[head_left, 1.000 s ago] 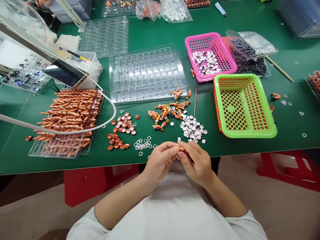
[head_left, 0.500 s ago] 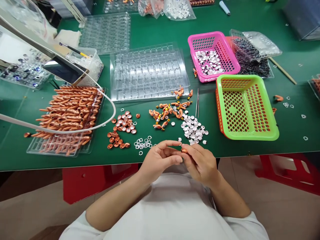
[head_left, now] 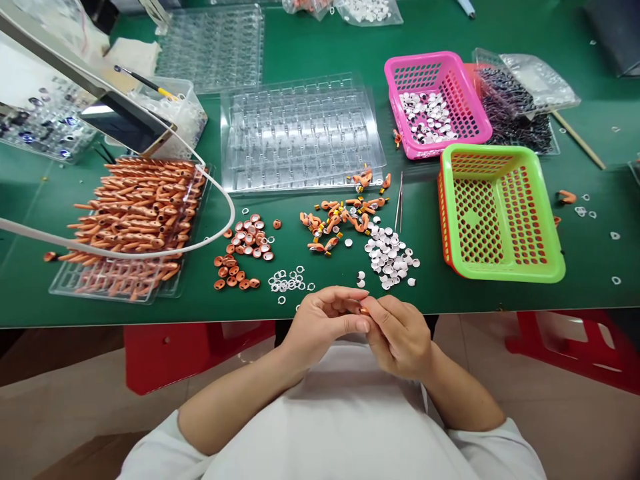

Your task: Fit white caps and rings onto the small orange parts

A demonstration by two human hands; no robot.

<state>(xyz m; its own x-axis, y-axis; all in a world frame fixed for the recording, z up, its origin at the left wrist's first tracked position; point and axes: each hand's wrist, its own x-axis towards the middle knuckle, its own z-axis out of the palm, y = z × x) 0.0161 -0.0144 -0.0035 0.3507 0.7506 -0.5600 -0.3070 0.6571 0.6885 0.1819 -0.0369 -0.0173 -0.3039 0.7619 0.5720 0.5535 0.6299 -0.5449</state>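
At the table's front edge, my left hand (head_left: 323,328) and my right hand (head_left: 401,333) meet fingertip to fingertip. Between them shows a sliver of a small copper-coloured cup (head_left: 365,311), pinched by both hands; fingers hide most of it. Just beyond lie white round discs (head_left: 393,260) with dark edges in a loose pile. Small clear rings (head_left: 286,281) are scattered left of the fingers. Further left are more copper-coloured cups (head_left: 245,237), some with white insides. Orange curved parts with yellow tabs (head_left: 345,217) lie behind, with tweezers (head_left: 399,203) beside them.
Clear moulded trays (head_left: 300,133) lie mid-table. At right stand a green basket (head_left: 557,263) and a pink basket (head_left: 483,130) holding white discs. Copper-coloured stems (head_left: 140,207) fill a tray at left, under a white cable (head_left: 150,255) and a phone-like device (head_left: 125,123).
My hands have drawn closer around the copper-coloured cup, and less of it shows. The view has shifted slightly; things on the table appear otherwise unmoved.
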